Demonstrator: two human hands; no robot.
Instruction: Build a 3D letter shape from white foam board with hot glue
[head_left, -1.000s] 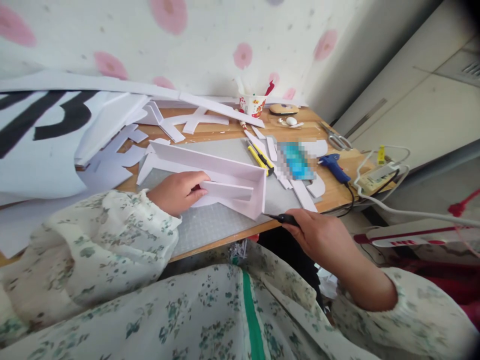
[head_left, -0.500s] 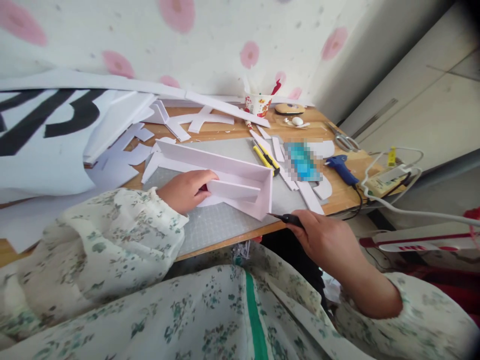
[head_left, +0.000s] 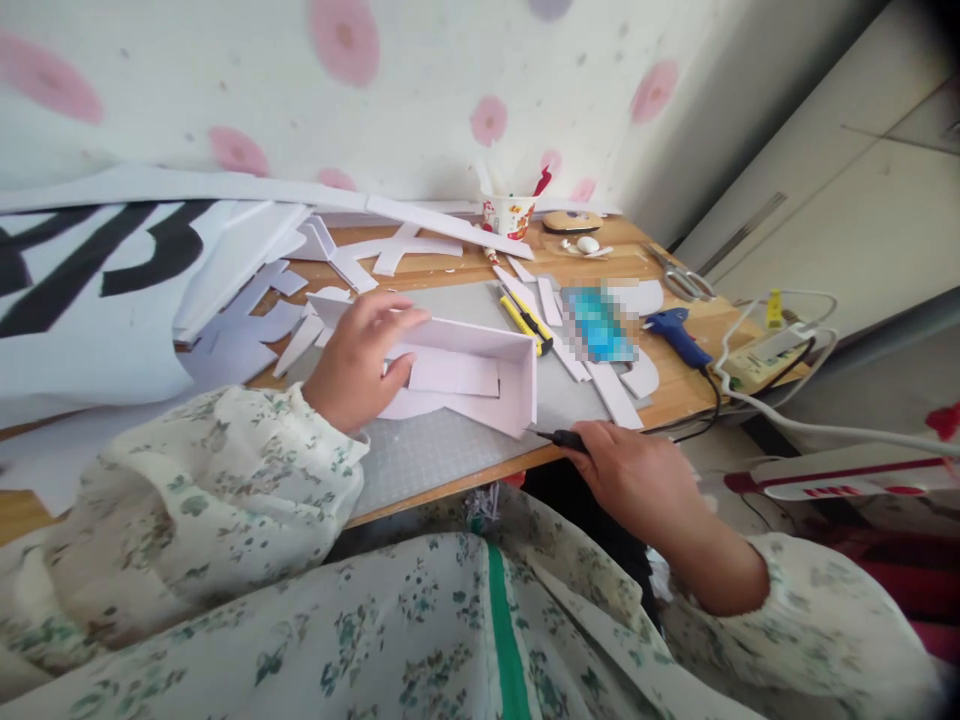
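A white foam-board piece (head_left: pixel 472 338) with upright walls at its back and right lies on the grey cutting mat (head_left: pixel 420 455). Inside it, a pale rectangular strip (head_left: pixel 456 374) rests nearly flat, with a thin dark gap at its right end. My left hand (head_left: pixel 358 360) is over the left part of this piece, fingers apart, the thumb beside the strip's left end. Whether the thumb touches the strip I cannot tell. In my right hand (head_left: pixel 630 475) is a black-handled craft knife (head_left: pixel 564 438), its thin tip close to the piece's near right corner.
A yellow box cutter (head_left: pixel 526 325), a phone (head_left: pixel 600 325) with a blurred screen and foam offcuts (head_left: pixel 613 392) lie to the right. Farther along are a blue glue gun (head_left: pixel 679 335), scissors (head_left: pixel 681 275) and a power strip (head_left: pixel 772 355). A paper cup (head_left: pixel 510 215) stands behind.
My left hand has let go of the strip and lifted slightly, its fingers spreading. The strip, raised and tilted before, now lies down inside the piece. My right hand still holds the knife.
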